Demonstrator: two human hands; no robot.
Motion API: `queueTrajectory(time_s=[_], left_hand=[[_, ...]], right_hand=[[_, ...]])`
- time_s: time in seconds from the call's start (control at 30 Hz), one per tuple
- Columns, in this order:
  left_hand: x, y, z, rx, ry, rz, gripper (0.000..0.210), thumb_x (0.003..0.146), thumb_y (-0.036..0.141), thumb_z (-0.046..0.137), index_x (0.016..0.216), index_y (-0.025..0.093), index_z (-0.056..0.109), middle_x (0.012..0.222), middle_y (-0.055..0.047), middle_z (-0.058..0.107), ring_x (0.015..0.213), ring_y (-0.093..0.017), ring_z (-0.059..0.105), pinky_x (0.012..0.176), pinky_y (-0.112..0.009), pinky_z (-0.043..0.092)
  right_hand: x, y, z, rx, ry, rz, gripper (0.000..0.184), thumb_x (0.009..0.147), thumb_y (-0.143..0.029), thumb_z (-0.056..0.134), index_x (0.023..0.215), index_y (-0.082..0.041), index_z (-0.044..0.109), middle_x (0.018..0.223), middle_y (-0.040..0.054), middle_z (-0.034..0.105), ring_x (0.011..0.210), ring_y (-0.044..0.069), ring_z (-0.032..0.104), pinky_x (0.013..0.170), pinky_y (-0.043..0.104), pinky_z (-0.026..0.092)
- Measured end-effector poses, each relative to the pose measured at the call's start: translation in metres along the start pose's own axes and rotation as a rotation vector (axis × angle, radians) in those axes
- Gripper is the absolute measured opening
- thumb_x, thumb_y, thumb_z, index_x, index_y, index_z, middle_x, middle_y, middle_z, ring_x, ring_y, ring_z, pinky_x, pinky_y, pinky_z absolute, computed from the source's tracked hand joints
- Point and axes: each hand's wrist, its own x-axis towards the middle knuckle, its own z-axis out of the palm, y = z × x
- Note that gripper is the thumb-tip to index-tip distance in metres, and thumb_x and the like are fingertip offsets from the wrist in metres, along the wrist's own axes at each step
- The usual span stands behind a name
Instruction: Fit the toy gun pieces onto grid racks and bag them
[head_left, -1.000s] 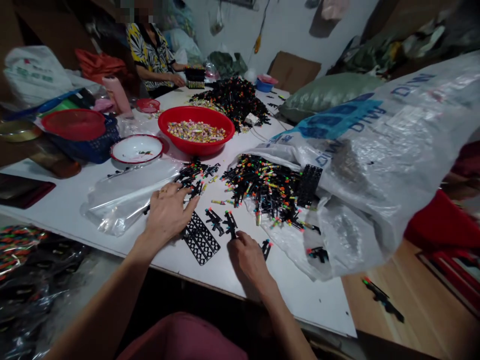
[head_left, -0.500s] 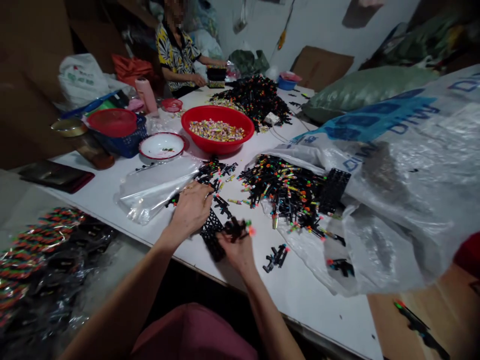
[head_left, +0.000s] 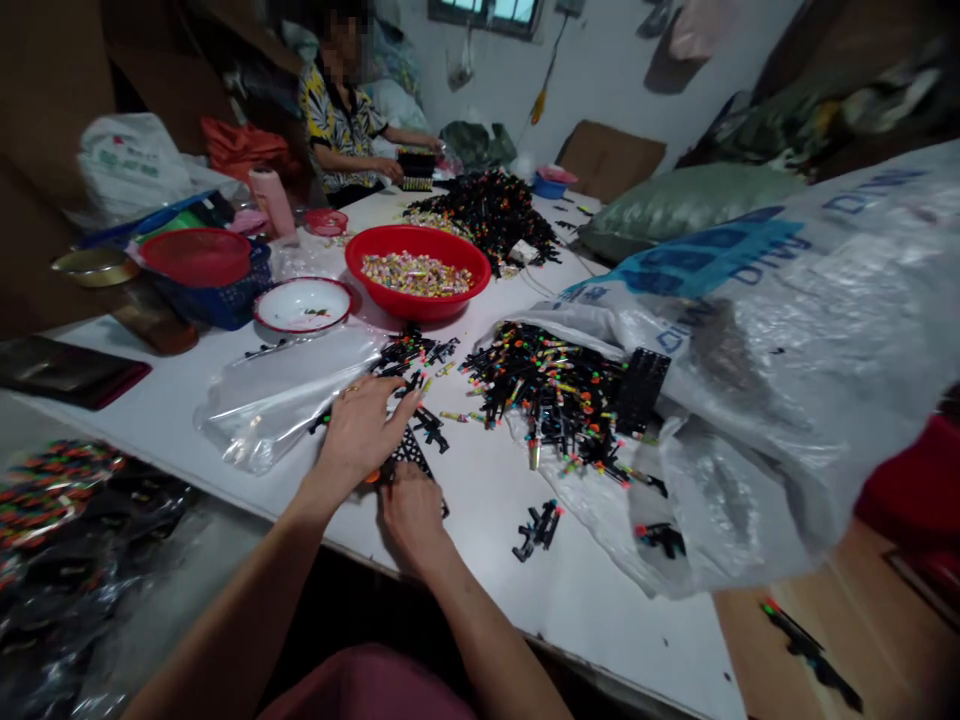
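A black perforated rack (head_left: 421, 455) lies near the table's front edge, partly covered by both hands. Above its far left end is my left hand (head_left: 361, 425), fingers stretched out and thumb apart; whatever lies beneath the palm is hidden. My right hand (head_left: 414, 508) is closed low over the rack, fingers curled round a toy gun whose orange tip (head_left: 373, 478) shows at the left. Just right of my left thumb lies a small black toy gun (head_left: 431, 430). More toy guns (head_left: 412, 348) are heaped beyond my left hand. Another toy gun (head_left: 538, 530) lies apart at the right.
Clear plastic bags (head_left: 289, 395) lie left of my hands. A large heap of toy guns (head_left: 551, 385) spills from a white sack (head_left: 750, 300). Farther back stand a red basin (head_left: 420, 305) of small candy-like pieces and a white dish (head_left: 304, 300). A person (head_left: 345, 140) works across the table.
My right hand has moved left with the toy gun, from beside the rack to over it, near my left hand. My left thumb has spread outward. The view has shifted slightly.
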Motion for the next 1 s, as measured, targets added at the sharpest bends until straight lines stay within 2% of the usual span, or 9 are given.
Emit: queueTrajectory(time_s=[0.13, 0.2, 0.33, 0.43, 0.6, 0.7, 0.8, 0.9, 1.0], left_hand=[[0.003, 0.0, 0.0, 0.109, -0.01, 0.012, 0.049, 0.09, 0.052, 0.038, 0.11, 0.014, 0.061, 0.108, -0.012, 0.065, 0.106, -0.029, 0.056, 0.096, -0.046, 0.042], [0.003, -0.002, 0.002, 0.121, -0.029, 0.038, 0.047, 0.089, 0.05, 0.039, 0.11, 0.014, 0.061, 0.108, -0.012, 0.065, 0.106, -0.029, 0.056, 0.096, -0.046, 0.042], [0.004, -0.001, 0.008, 0.1, -0.026, 0.048, 0.049, 0.09, 0.05, 0.039, 0.113, 0.013, 0.06, 0.11, -0.014, 0.064, 0.11, -0.03, 0.054, 0.098, -0.048, 0.041], [0.005, -0.003, 0.002, -0.013, 0.033, 0.043, 0.051, 0.089, 0.053, 0.038, 0.111, 0.013, 0.061, 0.116, -0.014, 0.062, 0.112, -0.03, 0.054, 0.099, -0.047, 0.041], [-0.024, -0.041, -0.007, -0.196, 0.305, -0.244, 0.041, 0.089, 0.044, 0.037, 0.112, 0.017, 0.058, 0.12, -0.01, 0.059, 0.109, -0.025, 0.056, 0.095, -0.04, 0.046], [-0.064, -0.077, 0.017, -0.13, 0.092, -0.325, 0.035, 0.087, 0.041, 0.039, 0.103, 0.018, 0.059, 0.097, -0.009, 0.066, 0.086, -0.025, 0.064, 0.077, -0.039, 0.054], [-0.099, -0.096, 0.054, -0.012, -0.065, -0.026, 0.03, 0.08, 0.033, 0.042, 0.098, 0.019, 0.062, 0.098, -0.012, 0.067, 0.091, -0.028, 0.064, 0.079, -0.041, 0.054], [-0.113, -0.088, 0.079, 0.096, -0.07, 0.135, 0.029, 0.082, 0.029, 0.043, 0.097, 0.018, 0.064, 0.105, -0.015, 0.065, 0.101, -0.031, 0.06, 0.087, -0.045, 0.05], [-0.108, -0.071, 0.085, 0.16, -0.121, 0.151, 0.031, 0.084, 0.029, 0.046, 0.107, 0.018, 0.064, 0.118, -0.016, 0.06, 0.114, -0.031, 0.053, 0.096, -0.047, 0.044]], right_hand=[[0.022, 0.037, -0.035, 0.156, -0.199, -0.094, 0.016, 0.082, -0.032, 0.06, 0.091, -0.019, 0.063, 0.078, 0.0002, 0.067, 0.072, 0.015, 0.063, 0.063, 0.021, 0.044], [0.039, 0.067, -0.064, 0.136, -0.11, -0.001, 0.017, 0.085, -0.029, 0.057, 0.098, -0.02, 0.062, 0.081, 0.0005, 0.067, 0.074, 0.014, 0.063, 0.064, 0.02, 0.043], [0.077, 0.109, -0.103, -0.085, 0.185, 0.276, 0.03, 0.087, -0.025, 0.051, 0.114, -0.011, 0.053, 0.106, 0.0171, 0.062, 0.092, 0.024, 0.061, 0.071, 0.029, 0.043], [0.082, 0.117, -0.092, -0.132, 0.183, 0.323, 0.03, 0.082, -0.023, 0.057, 0.11, -0.013, 0.054, 0.094, 0.013, 0.066, 0.084, 0.023, 0.064, 0.067, 0.028, 0.042], [0.027, 0.124, -0.054, 0.335, 0.19, 0.238, 0.027, 0.087, -0.027, 0.046, 0.11, -0.015, 0.054, 0.065, -0.0001, 0.063, 0.059, 0.015, 0.059, 0.054, 0.022, 0.039], [0.008, 0.126, -0.063, 0.278, 0.144, 0.165, 0.03, 0.089, -0.024, 0.043, 0.116, -0.016, 0.053, 0.069, 0.0007, 0.063, 0.062, 0.015, 0.059, 0.058, 0.022, 0.04], [0.03, 0.127, -0.084, -0.09, 0.15, 0.122, 0.036, 0.087, -0.011, 0.04, 0.119, -0.02, 0.055, 0.1, 0.0079, 0.062, 0.086, 0.017, 0.059, 0.069, 0.023, 0.041], [0.063, 0.134, -0.1, -0.323, 0.024, -0.106, 0.033, 0.085, -0.006, 0.042, 0.108, -0.021, 0.061, 0.12, 0.0092, 0.053, 0.108, 0.02, 0.051, 0.082, 0.024, 0.04], [0.068, 0.145, -0.103, -0.278, -0.071, -0.255, 0.03, 0.083, -0.004, 0.043, 0.101, -0.019, 0.062, 0.114, 0.0086, 0.055, 0.107, 0.018, 0.05, 0.087, 0.025, 0.04]])
